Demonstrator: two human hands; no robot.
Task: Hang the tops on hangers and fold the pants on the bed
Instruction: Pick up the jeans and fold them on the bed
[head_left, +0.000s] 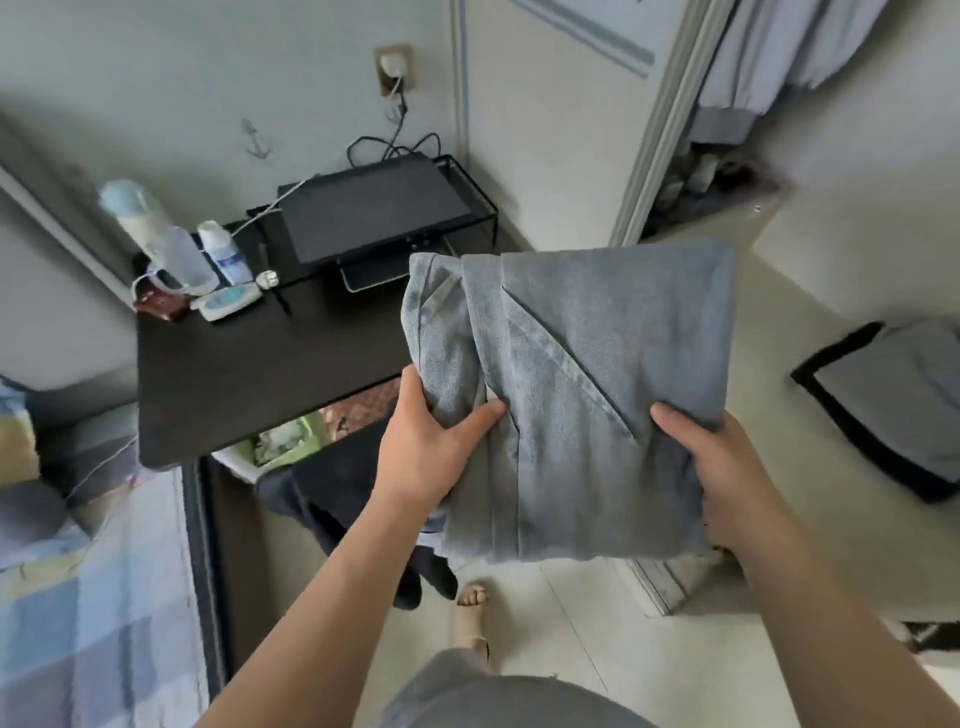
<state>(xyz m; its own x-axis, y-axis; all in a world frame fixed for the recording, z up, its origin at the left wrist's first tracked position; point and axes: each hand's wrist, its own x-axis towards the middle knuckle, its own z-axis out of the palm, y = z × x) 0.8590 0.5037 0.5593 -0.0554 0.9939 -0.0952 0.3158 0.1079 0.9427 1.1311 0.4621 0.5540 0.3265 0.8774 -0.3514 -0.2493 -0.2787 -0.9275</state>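
Jeans (587, 384): folded, held in air over floor, long axis running away from person | left hand (426, 447) grips near-left edge | right hand (722, 467) grips near-right corner | bed (93, 597) far left, nearer left hand

The black desk (260, 384) bears plastic bottles (224, 253), a white remote (228, 303) and a wire rack (470, 208) holding a dark tablet (363, 210), while folded clothes (904, 405) lie on the pale shelf (779, 322).

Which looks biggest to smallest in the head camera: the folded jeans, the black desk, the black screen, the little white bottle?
1. folded jeans and black desk: about alike; the jeans are nearer the camera, so I won't rank them.
2. black screen
3. little white bottle
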